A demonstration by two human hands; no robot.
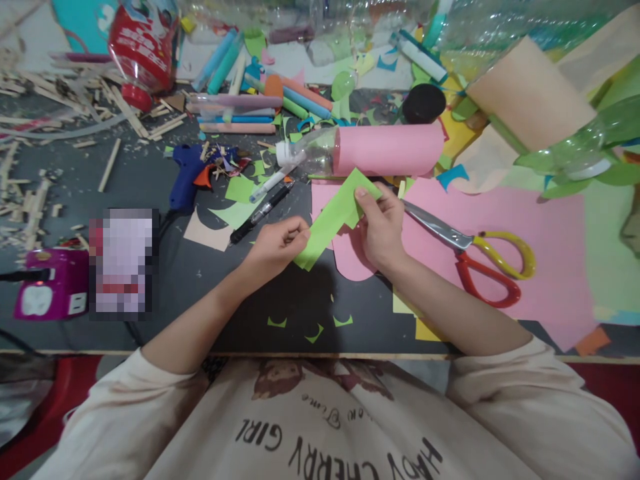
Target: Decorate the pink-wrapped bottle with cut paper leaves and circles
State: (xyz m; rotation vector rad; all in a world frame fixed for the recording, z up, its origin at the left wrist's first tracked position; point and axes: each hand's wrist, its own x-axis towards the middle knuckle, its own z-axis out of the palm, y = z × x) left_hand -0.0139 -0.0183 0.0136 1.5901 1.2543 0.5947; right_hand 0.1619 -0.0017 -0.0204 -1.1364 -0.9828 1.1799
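Observation:
A bright green strip of paper (pixel 327 227) slants between my two hands above the dark table. Its lower left end is pinched by my left hand (pixel 283 241), fingers curled. At the upper right end, where the paper looks folded over, my right hand (pixel 383 223) grips it with the thumb on top. Scissors (pixel 463 243) with one yellow and one red handle lie on pink paper (pixel 550 233), just right of my right hand. Beyond my hands, a plastic bottle wrapped in pink paper (pixel 390 150) rests on its side. Small green paper scraps (pixel 314 333) lie near the front edge.
A blue glue gun (pixel 185 173), a black pen (pixel 260 215) and a white pen (pixel 277 181) lie left of centre. Farther left are a blurred-out screen (pixel 124 260), a purple box (pixel 53 283) and wooden sticks (pixel 30 200). Markers (pixel 240 113) and a red-labelled bottle (pixel 143 50) lie behind.

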